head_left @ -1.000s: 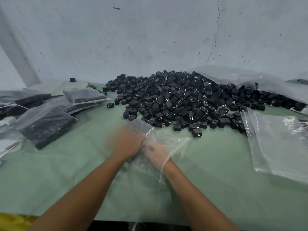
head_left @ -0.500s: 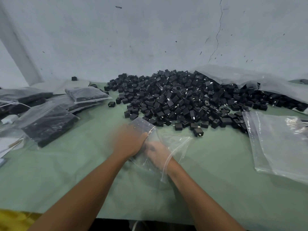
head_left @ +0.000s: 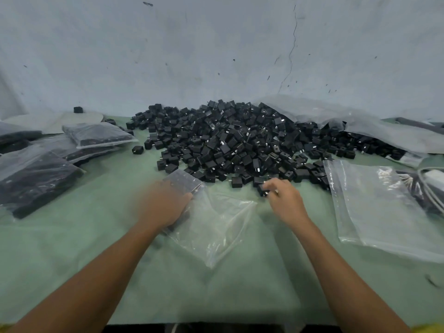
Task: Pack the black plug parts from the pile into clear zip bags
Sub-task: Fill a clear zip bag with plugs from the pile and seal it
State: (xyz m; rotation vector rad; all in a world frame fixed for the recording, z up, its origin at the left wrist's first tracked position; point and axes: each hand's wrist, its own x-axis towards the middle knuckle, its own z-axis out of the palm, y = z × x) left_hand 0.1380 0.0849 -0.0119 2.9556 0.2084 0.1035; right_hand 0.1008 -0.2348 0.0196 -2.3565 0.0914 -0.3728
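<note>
A big pile of black plug parts (head_left: 230, 143) covers the back middle of the green table. A clear zip bag (head_left: 216, 224) lies in front of it, with a row of black plugs inside its left end. My left hand (head_left: 163, 205), blurred, lies on that left end of the bag; its fingers are hard to make out. My right hand (head_left: 283, 198) is at the pile's near edge, out of the bag, and its fingertips pinch one black plug part (head_left: 263, 189).
Several filled clear bags (head_left: 36, 179) lie at the left. A stack of empty clear bags (head_left: 374, 207) lies at the right. A large plastic sheet (head_left: 360, 121) covers the pile's right end. A wall rises right behind the table.
My right hand has left the bag's mouth and reached forward to the pile's edge, where it now pinches a plug. My left hand stays on the bag's left end.
</note>
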